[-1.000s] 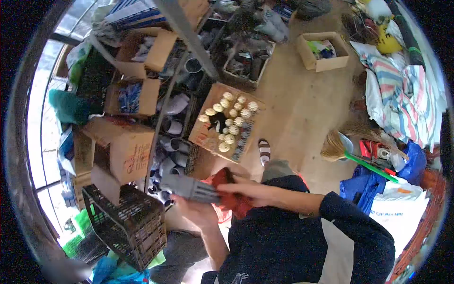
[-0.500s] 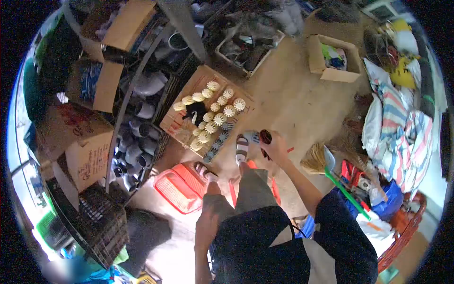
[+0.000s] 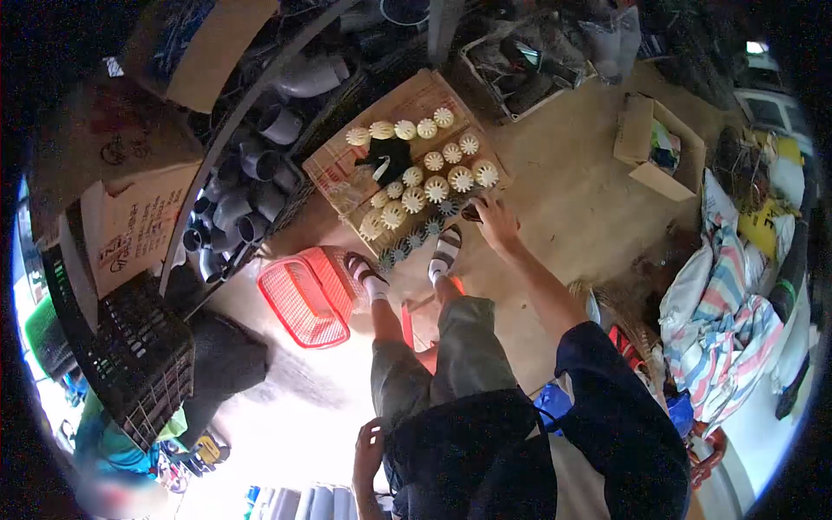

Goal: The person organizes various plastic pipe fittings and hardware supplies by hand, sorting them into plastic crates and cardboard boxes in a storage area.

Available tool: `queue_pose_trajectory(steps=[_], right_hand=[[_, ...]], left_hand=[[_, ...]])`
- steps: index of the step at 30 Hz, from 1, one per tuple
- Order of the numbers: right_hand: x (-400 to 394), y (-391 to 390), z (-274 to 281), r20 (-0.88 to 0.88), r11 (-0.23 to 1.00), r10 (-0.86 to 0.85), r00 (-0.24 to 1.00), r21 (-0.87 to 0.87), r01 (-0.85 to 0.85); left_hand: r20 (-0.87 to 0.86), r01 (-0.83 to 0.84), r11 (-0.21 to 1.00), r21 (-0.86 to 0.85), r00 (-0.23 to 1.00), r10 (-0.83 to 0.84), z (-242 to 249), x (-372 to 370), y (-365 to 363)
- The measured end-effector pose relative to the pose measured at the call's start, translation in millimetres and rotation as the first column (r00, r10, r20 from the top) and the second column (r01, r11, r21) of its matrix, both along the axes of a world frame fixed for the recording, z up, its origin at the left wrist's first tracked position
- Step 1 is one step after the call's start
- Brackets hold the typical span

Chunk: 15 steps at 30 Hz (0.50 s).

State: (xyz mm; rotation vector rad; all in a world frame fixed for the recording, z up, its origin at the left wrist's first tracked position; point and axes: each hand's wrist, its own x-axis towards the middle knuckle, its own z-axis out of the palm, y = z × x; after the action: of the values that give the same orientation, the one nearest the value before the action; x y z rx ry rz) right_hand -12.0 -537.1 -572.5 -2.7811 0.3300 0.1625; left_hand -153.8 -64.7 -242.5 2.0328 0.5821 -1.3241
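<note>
My right hand is closed on a dark brown object, mostly covered by the fingers, so its kind cannot be made out. It is at the near right corner of a flattened cardboard sheet. Cream fluted round pieces stand there in rows, with several grey fluted pieces along the near edge. A crumpled black item lies among the cream ones. Down beside my left thigh hangs my left hand, fingers loosely bent and apart, with nothing visible in it.
A red plastic basket stands left of my feet. Grey pipe elbows fill a rack at the left, near cardboard boxes. An open carton sits at the back right, and striped sacks are piled at the right.
My right hand has moved forward with the dark brown object, up to the cardboard's near corner. My left hand has come off my knee to beside my thigh. The view has shifted.
</note>
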Motion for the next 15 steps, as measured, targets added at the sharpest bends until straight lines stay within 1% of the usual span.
queue_pose_trajectory(steps=[3,5,6,8,9,12,15], right_hand=[[5,3,-9,-0.049,0.996,0.069,0.996,-0.06,-0.071],[10,5,-9,-0.131,0.996,0.079,0.988,-0.016,-0.082],[12,7,-8,-0.172,0.996,0.086,0.981,0.007,-0.086],[17,5,-5,-0.163,0.989,0.135,0.977,-0.04,-0.143],[18,6,-3,-0.159,0.984,0.156,0.975,-0.062,-0.167],[22,3,4,-0.219,0.981,0.184,0.958,-0.014,-0.191],[24,1,11,-0.274,0.979,0.19,0.943,-0.017,-0.202]], left_hand=[[0.041,0.0,1.0,-0.004,0.999,0.0,-2,-6,0],[0.042,-0.023,1.0,-0.018,0.999,0.024,-3,-6,3],[0.018,-0.062,0.998,-0.011,0.998,0.063,-1,-4,3],[-0.026,-0.138,0.99,0.002,0.99,0.138,2,3,1],[-0.006,-0.123,0.992,0.009,0.992,0.123,3,4,0],[-0.006,-0.124,0.992,0.025,0.992,0.124,-1,2,3],[-0.026,-0.137,0.989,0.047,0.99,0.138,-9,3,2]])
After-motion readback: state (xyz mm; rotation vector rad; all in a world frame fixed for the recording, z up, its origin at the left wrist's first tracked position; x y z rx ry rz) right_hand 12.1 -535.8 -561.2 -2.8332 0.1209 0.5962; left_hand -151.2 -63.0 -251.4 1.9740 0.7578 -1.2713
